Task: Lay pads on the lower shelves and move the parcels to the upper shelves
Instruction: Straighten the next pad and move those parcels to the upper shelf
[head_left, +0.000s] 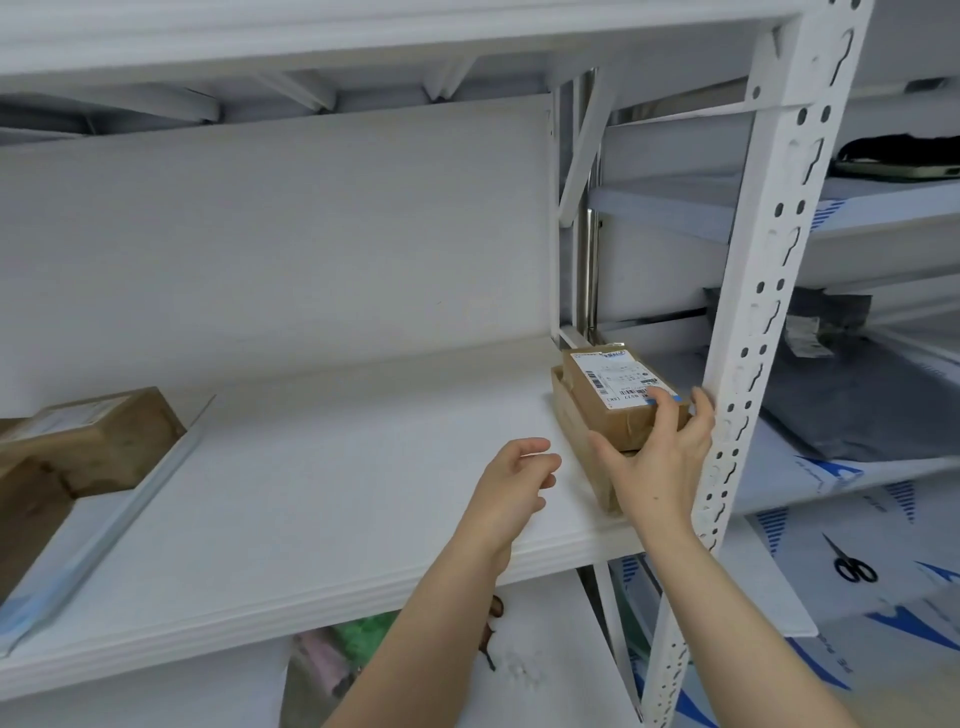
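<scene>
My right hand (657, 467) grips the top parcel (613, 400), stacked on a lower parcel (569, 415) on the white shelf (337, 493), while my left hand (511, 483) hangs open, fingers loose.

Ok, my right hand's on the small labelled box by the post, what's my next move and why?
Probably lift the labelled parcel clear of the brown parcel under it: your right hand grips its near end, the upright post crowds its right side, and your left hand hovers free.

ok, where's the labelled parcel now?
Head view: labelled parcel at right end of shelf, atop a brown box, beside the perforated upright; right hand grips it.
</scene>
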